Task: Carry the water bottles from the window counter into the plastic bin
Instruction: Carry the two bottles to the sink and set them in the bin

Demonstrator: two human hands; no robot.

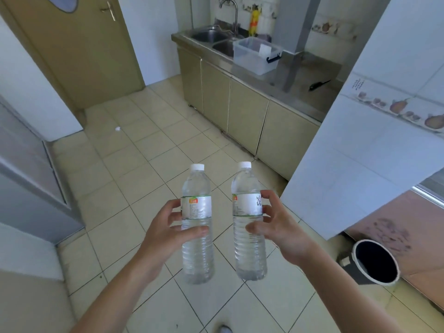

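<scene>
Two clear water bottles with white caps and white labels are held upright over the tiled floor. My left hand (165, 233) grips the left water bottle (197, 258) around its middle. My right hand (278, 224) grips the right water bottle (249, 255) at its label. The clear plastic bin (254, 61) with a blue latch stands far ahead on the steel counter, beside the sink, and looks empty apart from a white slip.
A steel sink (211, 36) with a tap tops beige cabinets (247, 114) ahead. A white tiled wall corner (360, 145) juts in at right. A black waste bin (374, 261) stands on the floor at right. A closed door (79, 44) is at far left.
</scene>
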